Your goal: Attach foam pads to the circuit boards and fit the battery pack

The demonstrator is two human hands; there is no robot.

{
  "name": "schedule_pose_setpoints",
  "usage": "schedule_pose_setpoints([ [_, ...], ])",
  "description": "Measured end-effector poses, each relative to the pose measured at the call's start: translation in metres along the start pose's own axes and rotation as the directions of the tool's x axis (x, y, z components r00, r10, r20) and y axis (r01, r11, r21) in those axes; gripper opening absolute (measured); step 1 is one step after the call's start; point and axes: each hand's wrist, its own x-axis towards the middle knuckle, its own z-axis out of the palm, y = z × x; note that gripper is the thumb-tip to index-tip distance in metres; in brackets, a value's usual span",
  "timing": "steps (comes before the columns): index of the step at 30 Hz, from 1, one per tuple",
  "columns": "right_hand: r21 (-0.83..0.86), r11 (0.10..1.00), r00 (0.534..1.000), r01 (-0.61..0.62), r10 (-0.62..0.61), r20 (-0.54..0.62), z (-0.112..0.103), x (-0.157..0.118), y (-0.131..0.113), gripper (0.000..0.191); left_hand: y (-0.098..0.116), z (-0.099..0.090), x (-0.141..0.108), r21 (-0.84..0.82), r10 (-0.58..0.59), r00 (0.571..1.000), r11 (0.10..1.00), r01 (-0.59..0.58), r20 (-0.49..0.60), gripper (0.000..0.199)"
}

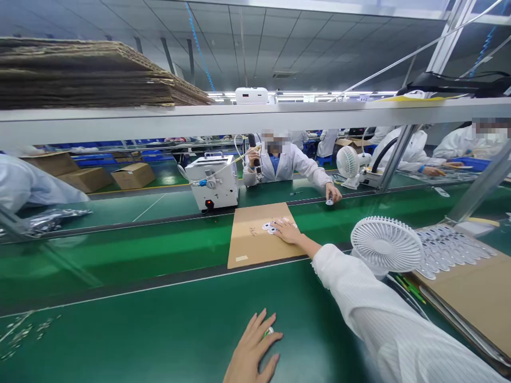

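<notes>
Your right hand [286, 231] reaches far across the green surface [159, 330] to a flat cardboard sheet [255, 236] lying on the moving belt section, its fingers spread and laid palm-down on a small cluster of white parts [270, 227] near the sheet's far edge; the fingers press or gather rather than close, and whether any part is actually pinched cannot be told. The sheet serves as a carrier, keeping the loose parts together. Your left hand [252, 351] rests flat on the near surface, fingers open, apparently bracing your lean; a small green-and-white item [267, 332] sits at its fingertips, touching or just beside them. To your right stands a white desk fan [385, 246], and past it a second cardboard sheet [479, 298] carries rows of similar white pieces [447, 247], kept within arm's reach. Across the belt, a co-worker's hand [333, 194] rests on the opposite surface beside a white machine [212, 183].
</notes>
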Motion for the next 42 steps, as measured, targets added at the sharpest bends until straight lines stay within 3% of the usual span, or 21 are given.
schedule_pose_setpoints([
  [3, -0.043, 0.998, 0.999, 0.043, -0.043, -0.007, 0.006, -0.013, -0.012, 0.043, 0.01, -0.005, -0.001, -0.061, 0.078, 0.995, 0.995, -0.074, 0.065, 0.029],
  [5, -0.07, 0.995, 0.997, 0.074, -0.077, -0.029, 0.015, -0.037, -0.029, 0.04, 0.019, -0.004, -0.003, -0.126, 0.157, 0.982, 0.982, -0.143, 0.109, 0.031],
  [8, -0.096, 0.99, 0.992, 0.101, -0.108, -0.067, 0.035, -0.092, -0.061, 0.04, 0.035, -0.002, -0.009, -0.213, 0.258, 0.953, 0.952, -0.221, 0.162, 0.035],
  [13, -0.062, 0.98, 0.981, 0.187, -0.19, -0.042, 0.061, -0.186, -0.102, 0.04, 0.051, 0.0, -0.02, -0.298, 0.248, 0.936, 0.939, -0.169, 0.251, 0.037],
  [15, 0.012, 0.975, 0.971, 0.224, -0.222, -0.083, 0.065, -0.209, -0.108, 0.035, 0.045, 0.0, -0.019, -0.273, 0.222, 0.965, 0.945, -0.178, 0.141, 0.033],
  [17, 0.16, 0.945, 0.949, 0.284, -0.254, -0.187, 0.066, -0.222, -0.109, 0.032, 0.031, 0.001, -0.012, -0.193, 0.162, 0.983, 0.966, -0.175, -0.081, 0.033],
  [19, 0.323, 0.892, 0.93, 0.315, -0.221, -0.295, 0.064, -0.226, -0.108, 0.03, 0.011, 0.001, 0.0, -0.105, 0.089, 0.962, 0.987, -0.12, -0.258, 0.03],
  [20, 0.384, 0.874, 0.93, 0.297, -0.172, -0.326, 0.062, -0.226, -0.106, 0.029, 0.001, 0.002, 0.007, -0.079, 0.056, 0.957, 0.994, -0.082, -0.284, 0.031],
  [24, 0.494, 0.856, 0.925, 0.151, 0.053, -0.375, 0.057, -0.218, -0.096, 0.021, -0.023, 0.003, 0.03, -0.089, -0.05, 0.985, 0.995, 0.035, -0.167, 0.063],
  [28, 0.535, 0.841, 0.908, 0.084, 0.157, -0.388, 0.059, -0.209, -0.092, 0.023, -0.02, 0.006, 0.039, -0.114, -0.008, 0.993, 0.993, -0.006, -0.117, 0.064],
  [34, 0.495, 0.864, 0.914, 0.096, 0.12, -0.386, 0.059, -0.197, -0.095, 0.022, -0.028, 0.009, 0.041, -0.096, 0.036, 0.988, 0.994, -0.051, -0.152, 0.053],
  [42, 0.279, 0.953, 0.978, 0.12, -0.066, -0.196, 0.049, -0.187, -0.08, 0.003, -0.039, 0.01, 0.041, -0.03, 0.113, 0.972, 0.992, -0.122, -0.208, 0.05],
])
